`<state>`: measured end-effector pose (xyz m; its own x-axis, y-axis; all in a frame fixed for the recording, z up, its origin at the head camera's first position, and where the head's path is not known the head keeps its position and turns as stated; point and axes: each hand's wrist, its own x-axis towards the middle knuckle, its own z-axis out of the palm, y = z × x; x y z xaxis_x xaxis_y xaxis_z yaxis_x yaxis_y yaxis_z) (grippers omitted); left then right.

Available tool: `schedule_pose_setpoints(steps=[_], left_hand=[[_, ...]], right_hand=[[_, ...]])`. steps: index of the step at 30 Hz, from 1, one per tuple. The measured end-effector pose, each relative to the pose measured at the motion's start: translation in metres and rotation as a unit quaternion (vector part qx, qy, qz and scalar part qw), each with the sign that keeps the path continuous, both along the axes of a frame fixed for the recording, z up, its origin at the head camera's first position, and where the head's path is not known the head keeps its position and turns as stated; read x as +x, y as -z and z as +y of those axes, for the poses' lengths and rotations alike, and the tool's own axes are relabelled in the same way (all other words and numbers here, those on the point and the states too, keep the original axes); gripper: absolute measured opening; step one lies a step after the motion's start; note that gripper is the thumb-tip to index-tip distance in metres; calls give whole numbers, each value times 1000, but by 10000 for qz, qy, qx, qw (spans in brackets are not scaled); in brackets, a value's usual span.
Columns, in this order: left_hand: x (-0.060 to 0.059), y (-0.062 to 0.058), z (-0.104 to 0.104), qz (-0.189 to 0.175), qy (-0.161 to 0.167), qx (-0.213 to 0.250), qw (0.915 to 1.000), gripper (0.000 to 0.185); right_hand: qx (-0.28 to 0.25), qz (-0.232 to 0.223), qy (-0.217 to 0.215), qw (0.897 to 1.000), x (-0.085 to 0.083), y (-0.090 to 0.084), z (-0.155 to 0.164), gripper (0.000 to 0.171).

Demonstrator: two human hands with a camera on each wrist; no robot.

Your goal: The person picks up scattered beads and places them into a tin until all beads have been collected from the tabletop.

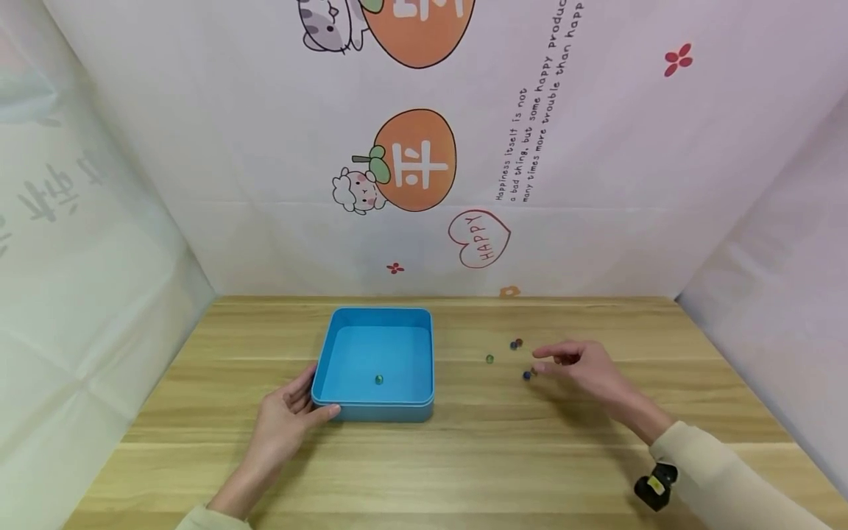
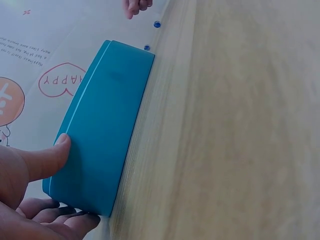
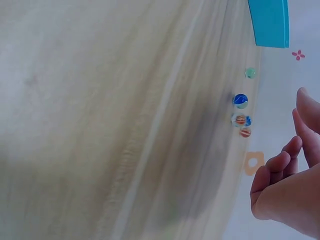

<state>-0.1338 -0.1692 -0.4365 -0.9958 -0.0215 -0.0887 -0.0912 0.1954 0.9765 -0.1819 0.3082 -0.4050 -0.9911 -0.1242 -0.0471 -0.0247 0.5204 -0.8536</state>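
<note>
A square blue box (image 1: 372, 412) without a lid stands on the table, with one green marble (image 1: 379, 380) on its floor. My left hand (image 1: 285, 423) grips its near left corner, thumb on the front wall and fingers along the left side. To the right of the box lie several glass marbles: a green one (image 1: 489, 359), a blue one (image 1: 526, 375), and an orange-streaked clear one (image 3: 240, 119) among them. Just over these hovers my right hand (image 1: 586, 372), thumb and index finger apart, nothing visible between them. In the right wrist view its fingers are loosely bent.
The wood-grain table (image 1: 424, 478) runs back to a white printed sheet (image 1: 596, 250). More white sheeting (image 1: 99, 258) stands at the left and right sides. A small black device (image 1: 652, 489) is at the right sleeve's cuff.
</note>
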Motion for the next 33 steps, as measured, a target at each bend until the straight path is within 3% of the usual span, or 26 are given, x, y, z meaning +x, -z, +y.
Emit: schedule_pose_setpoints(steps=[8,21,33], left_hand=[[-1,0,1,28,40,-18,10000,90],[1,1,0,28,-29,-5,10000,88],[0,2,0,37,5,77,10000,88]], right_hand=[[-16,63,-27,10000,-2,12,11,41],[274,-264,-127,9992,-8,18,16,42],[605,-253,-114,9978,-15,25,15,34]])
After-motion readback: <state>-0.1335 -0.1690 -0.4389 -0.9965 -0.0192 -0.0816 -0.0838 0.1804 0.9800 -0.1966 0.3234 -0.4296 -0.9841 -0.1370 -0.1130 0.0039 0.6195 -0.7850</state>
